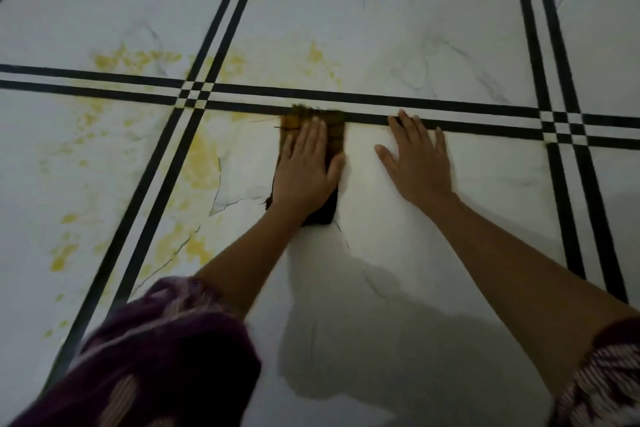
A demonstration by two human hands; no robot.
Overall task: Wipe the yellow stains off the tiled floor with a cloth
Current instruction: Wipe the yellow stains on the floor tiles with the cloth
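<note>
A dark cloth (334, 135), stained yellow-brown at its far end, lies on the white marbled tile floor (398, 28) just below a black double stripe. My left hand (306, 166) presses flat on top of it, fingers together and pointing away from me. My right hand (417, 159) rests flat on bare tile a little to the right, fingers spread, its fingertips touching the black stripe. Yellow stains (201, 163) spread over the tiles to the left of the cloth, with more yellow stains (138, 59) beyond the stripe crossing and a patch (317, 55) above the cloth.
Black double stripes (450, 107) cross the floor, forming crossings at left (195, 94) and right (564, 128). My patterned purple sleeves (156, 357) fill the lower corners. Smaller yellow spots (64, 256) trail toward the lower left. Shadow lies between my arms.
</note>
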